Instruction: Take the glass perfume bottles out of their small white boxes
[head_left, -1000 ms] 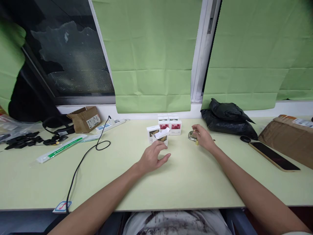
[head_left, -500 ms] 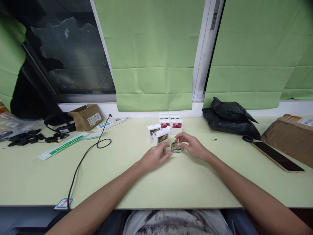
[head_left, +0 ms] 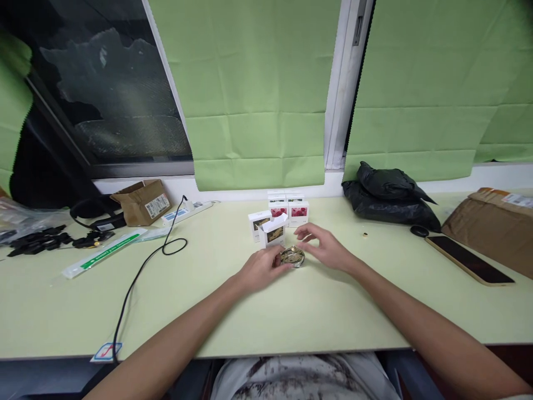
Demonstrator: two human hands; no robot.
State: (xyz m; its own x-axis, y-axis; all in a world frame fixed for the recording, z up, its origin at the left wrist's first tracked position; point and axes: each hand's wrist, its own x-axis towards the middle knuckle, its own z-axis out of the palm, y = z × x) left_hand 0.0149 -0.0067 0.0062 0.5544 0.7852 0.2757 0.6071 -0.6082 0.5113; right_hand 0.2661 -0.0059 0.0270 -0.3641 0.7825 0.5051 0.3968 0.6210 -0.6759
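Glass bottle [head_left: 292,256] now seemingly pinched by left hand [head_left: 261,268]; right hand [head_left: 328,248] has let go, open.

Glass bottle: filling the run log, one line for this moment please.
left hand: holding glass bottle | right hand: open beside it | open box: behind

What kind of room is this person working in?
Probably an office or small packing desk by a window: a pale green table with small product boxes, a power strip, and green blinds covering the panes.
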